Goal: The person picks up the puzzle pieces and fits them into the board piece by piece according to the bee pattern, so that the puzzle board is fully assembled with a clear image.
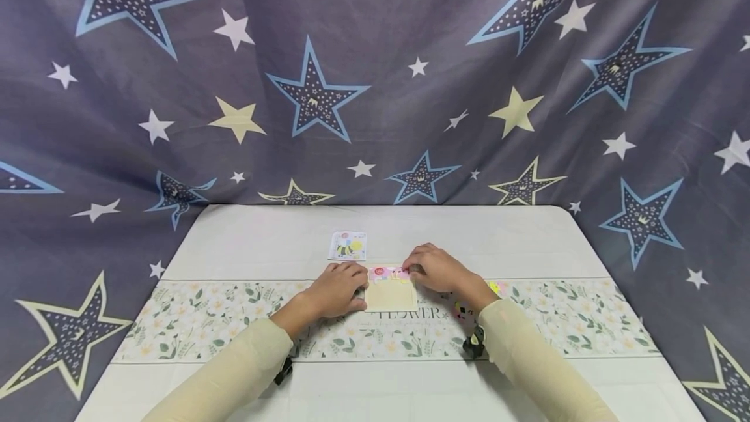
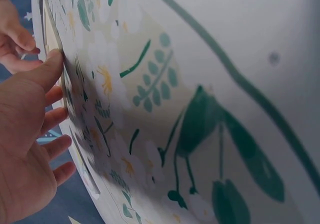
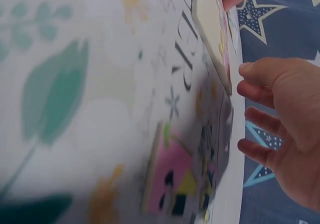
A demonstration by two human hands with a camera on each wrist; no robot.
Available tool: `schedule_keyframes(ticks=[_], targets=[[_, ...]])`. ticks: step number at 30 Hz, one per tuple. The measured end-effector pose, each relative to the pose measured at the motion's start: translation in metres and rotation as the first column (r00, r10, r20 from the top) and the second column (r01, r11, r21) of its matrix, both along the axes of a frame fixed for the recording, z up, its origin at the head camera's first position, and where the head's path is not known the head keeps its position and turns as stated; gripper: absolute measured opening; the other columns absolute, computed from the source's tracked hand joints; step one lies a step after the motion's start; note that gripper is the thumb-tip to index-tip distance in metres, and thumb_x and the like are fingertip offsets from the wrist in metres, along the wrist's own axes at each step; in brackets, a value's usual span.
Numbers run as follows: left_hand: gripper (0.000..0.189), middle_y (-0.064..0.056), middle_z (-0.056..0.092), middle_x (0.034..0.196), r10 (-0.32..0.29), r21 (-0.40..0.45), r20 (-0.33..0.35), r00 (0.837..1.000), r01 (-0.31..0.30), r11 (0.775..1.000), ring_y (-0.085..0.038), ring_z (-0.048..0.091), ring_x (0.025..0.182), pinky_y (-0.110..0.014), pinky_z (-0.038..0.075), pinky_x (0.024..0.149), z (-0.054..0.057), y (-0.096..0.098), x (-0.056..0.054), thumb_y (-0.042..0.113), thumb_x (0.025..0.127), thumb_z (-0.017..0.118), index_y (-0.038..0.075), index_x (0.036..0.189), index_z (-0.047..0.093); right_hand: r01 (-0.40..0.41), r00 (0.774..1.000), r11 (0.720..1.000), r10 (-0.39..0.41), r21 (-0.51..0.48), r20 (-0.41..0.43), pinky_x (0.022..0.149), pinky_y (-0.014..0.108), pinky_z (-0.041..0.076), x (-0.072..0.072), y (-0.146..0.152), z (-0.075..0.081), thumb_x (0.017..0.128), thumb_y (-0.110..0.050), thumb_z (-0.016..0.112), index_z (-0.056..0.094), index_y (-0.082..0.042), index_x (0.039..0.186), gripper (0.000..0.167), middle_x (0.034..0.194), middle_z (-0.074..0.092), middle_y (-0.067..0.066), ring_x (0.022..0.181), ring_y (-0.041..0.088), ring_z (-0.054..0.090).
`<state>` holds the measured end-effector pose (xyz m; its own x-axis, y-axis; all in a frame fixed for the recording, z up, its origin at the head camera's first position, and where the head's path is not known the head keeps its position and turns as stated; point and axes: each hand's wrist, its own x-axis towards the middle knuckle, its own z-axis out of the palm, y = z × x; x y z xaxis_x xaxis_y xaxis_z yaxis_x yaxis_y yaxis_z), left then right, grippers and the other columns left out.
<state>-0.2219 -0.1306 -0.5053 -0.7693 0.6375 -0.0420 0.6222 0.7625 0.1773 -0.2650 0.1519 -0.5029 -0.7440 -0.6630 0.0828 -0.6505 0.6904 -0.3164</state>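
Observation:
A cream puzzle board (image 1: 389,296) lies on the table with a strip of pink pieces (image 1: 387,273) along its far edge. My left hand (image 1: 336,290) holds the board's left side; in the left wrist view its thumb (image 2: 49,69) lies at the board's rim. At the far right corner, my right hand (image 1: 436,268) has bent fingertips right at the pink strip. The right wrist view shows nothing between its visible thumb and fingers (image 3: 257,94). Loose puzzle pieces (image 1: 463,309), one pink and yellow, lie below the right forearm.
Beyond the board sits a card with a bee picture (image 1: 348,246). A yellow piece (image 1: 495,287) shows past the right wrist. The white table (image 1: 281,233) carries a floral printed band (image 1: 193,318), and a starry curtain (image 1: 375,116) hangs behind its far edge.

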Motion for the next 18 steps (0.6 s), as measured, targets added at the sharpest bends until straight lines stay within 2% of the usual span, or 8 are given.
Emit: schedule_keyframes(ticks=[10,18], targets=[[0.038,-0.005,0.056,0.146,0.001,0.003,0.002,1.000,-0.001,1.000,-0.029,0.048,0.140,-0.055,0.040,0.111,-0.003,-0.001,-0.002,0.045,0.095,0.070,0.017,0.120,0.067,0.039,0.999,0.999,-0.038,0.030,-0.035,0.106,0.047,0.049,0.006,0.031,0.002,0.095,-0.015,0.070,0.075,-0.013,0.116,0.022,0.114,0.072,0.004,0.116,0.028,0.064],[0.039,-0.005,0.056,0.146,0.002,0.002,0.013,1.000,-0.002,1.000,-0.029,0.048,0.140,-0.055,0.039,0.111,-0.004,-0.001,-0.002,0.046,0.094,0.071,0.018,0.120,0.066,0.061,0.998,0.997,-0.061,0.042,-0.010,0.103,0.048,0.050,0.014,0.056,0.003,0.095,-0.015,0.070,0.074,-0.012,0.117,0.023,0.113,0.071,0.004,0.114,0.028,0.064]])
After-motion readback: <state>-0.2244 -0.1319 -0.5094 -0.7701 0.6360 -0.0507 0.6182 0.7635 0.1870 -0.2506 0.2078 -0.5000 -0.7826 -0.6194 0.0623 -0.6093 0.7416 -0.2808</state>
